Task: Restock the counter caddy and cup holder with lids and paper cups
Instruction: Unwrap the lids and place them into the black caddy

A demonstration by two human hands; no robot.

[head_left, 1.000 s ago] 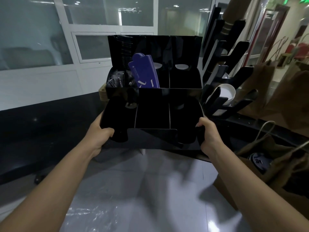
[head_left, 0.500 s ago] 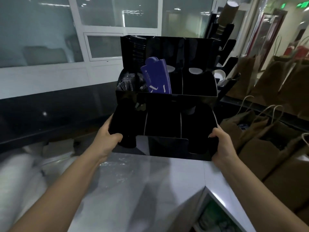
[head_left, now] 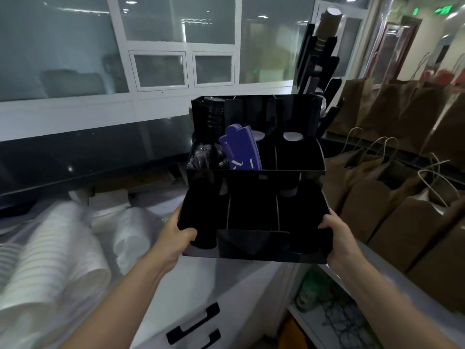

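Lifted off the black worktop [head_left: 75, 152], the caddy [head_left: 254, 217] is now hanging between both grips: left hand [head_left: 173, 238] and right hand [head_left: 338, 238] are clasping its front corners. No writing is reading clearly.

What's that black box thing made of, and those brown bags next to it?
The black caddy looks like glossy hard plastic, perhaps acrylic: thin flat panels with shiny edges. The brown bags look like matte kraft paper, creased, with twisted cord handles.
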